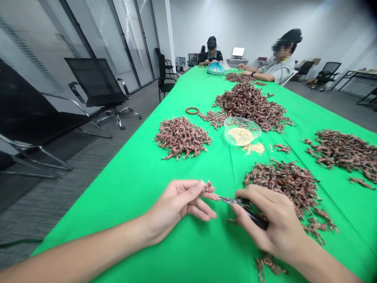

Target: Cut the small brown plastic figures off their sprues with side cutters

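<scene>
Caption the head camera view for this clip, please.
Left hand pinches a small brown piece, right hand grips black-handled pliers, above a green-covered table heaped with brown pieces.

Two hands (176,210) (273,224) — one clear bowl (242,131) — five brown heaps (182,137).

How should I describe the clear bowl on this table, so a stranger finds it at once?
On the long green table, find the biggest heap of brown twisted pieces. The clear bowl sits at its near edge. It is the only bowl there, with pale grains inside and a small pile of the same grains just beside it.
</scene>
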A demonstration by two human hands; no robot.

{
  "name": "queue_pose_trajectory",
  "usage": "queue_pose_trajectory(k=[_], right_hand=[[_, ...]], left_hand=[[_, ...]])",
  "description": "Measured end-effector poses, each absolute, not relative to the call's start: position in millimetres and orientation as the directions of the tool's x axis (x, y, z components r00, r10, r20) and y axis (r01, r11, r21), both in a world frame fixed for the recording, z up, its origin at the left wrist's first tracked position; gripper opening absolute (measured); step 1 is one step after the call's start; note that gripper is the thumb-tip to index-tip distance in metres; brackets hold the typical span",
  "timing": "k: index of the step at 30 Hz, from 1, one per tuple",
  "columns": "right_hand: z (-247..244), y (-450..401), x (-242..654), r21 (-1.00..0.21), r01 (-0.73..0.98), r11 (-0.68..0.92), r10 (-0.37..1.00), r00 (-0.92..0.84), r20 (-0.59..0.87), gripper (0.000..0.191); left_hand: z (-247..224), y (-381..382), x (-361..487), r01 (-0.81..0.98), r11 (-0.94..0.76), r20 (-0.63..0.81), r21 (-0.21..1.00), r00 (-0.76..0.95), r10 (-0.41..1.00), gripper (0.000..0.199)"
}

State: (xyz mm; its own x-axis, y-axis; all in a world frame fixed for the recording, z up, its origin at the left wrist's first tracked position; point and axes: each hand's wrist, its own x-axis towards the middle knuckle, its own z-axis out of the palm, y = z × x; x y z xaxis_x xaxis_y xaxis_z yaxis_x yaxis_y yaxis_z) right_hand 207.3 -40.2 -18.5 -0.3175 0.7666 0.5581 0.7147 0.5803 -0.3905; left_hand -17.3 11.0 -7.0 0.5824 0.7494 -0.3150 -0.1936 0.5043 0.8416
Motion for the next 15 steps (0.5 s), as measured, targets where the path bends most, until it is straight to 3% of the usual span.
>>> queue_pose_trajectory(k=[3, 10, 15], right_hand=[[-18.0, -40.4, 206.7, -0.388, 0.719, 0.576, 0.768, -0.315, 0.557, 0.010], [-17.8, -40.9, 207.1, -0.368, 0.726, 0.581, 0.766, -0.334, 0.550, 0.011], [-20.7, -41.4, 206.5, -0.179, 0.784, 0.594, 0.701, -0.395, 0.594, 0.014]], left_hand=[[-6.9, 14.1, -18.5, -0.236, 0.545, -0.323, 0.805, 0.596, 0.735, 0.035], [-7.6, 13.7, -20.6, -0.193, 0.554, -0.354, 0.810, 0.592, 0.724, 0.020], [-8.6, 11.2, -18.7, -0.150, 0.539, -0.344, 0.829, 0.623, 0.702, 0.023]])
